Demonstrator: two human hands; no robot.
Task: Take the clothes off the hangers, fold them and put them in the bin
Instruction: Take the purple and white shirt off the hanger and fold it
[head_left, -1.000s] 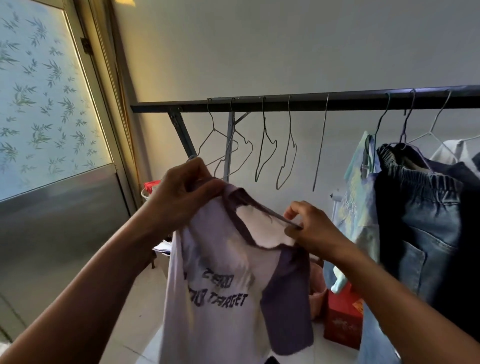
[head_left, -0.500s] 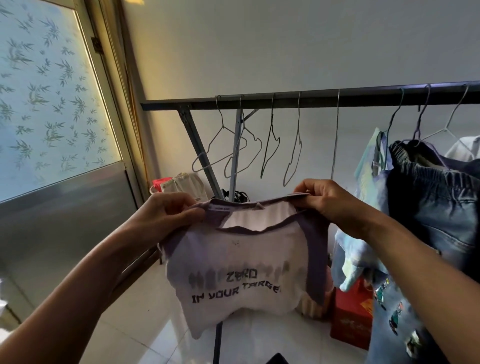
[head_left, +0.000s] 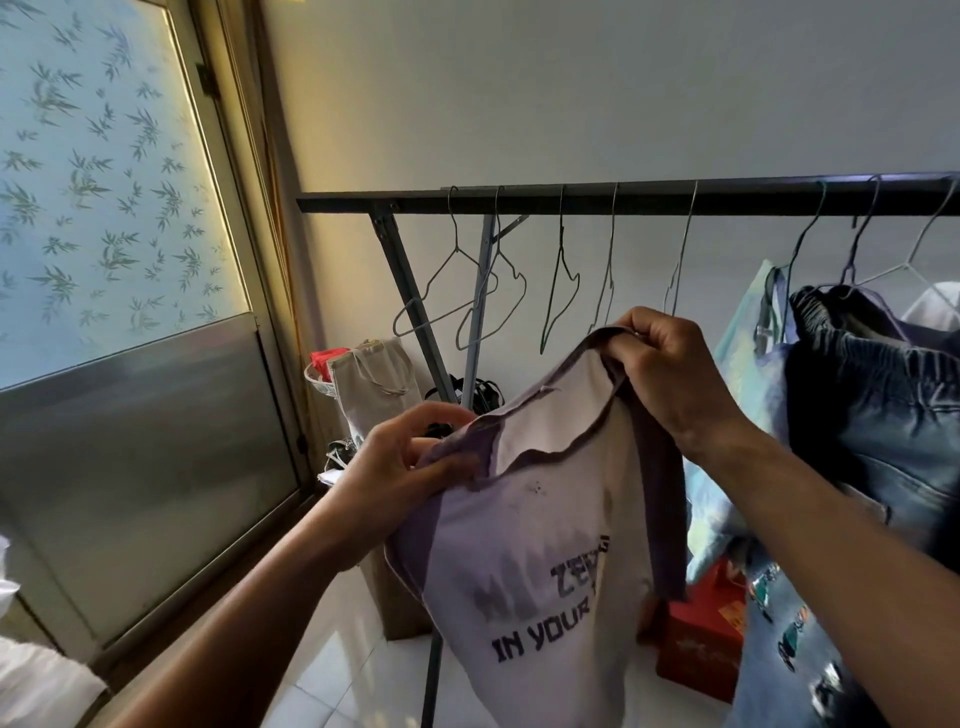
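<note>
A pale lilac T-shirt (head_left: 540, 530) with darker purple sleeves and dark lettering hangs in the air in front of me, off any hanger. My left hand (head_left: 400, 467) pinches its left shoulder, low down. Higher up, my right hand (head_left: 670, 374) grips the right shoulder, so the shirt tilts. Behind it a dark clothes rail (head_left: 623, 195) carries several bare wire hangers (head_left: 467, 291). On the right, blue jeans (head_left: 878, 395) and a light printed garment (head_left: 748, 364) still hang from hangers. No bin is in view.
A frosted glass door (head_left: 114, 260) with a leaf pattern fills the left. Under the rail stand a beige tote bag (head_left: 374, 384), a brown box (head_left: 395, 603) and a red box (head_left: 701, 644) on the white tiled floor (head_left: 332, 654).
My right hand has risen and my left hand has dropped, tilting the shirt from level to slanted. The shirt has shifted to the right in view and hangs longer.
</note>
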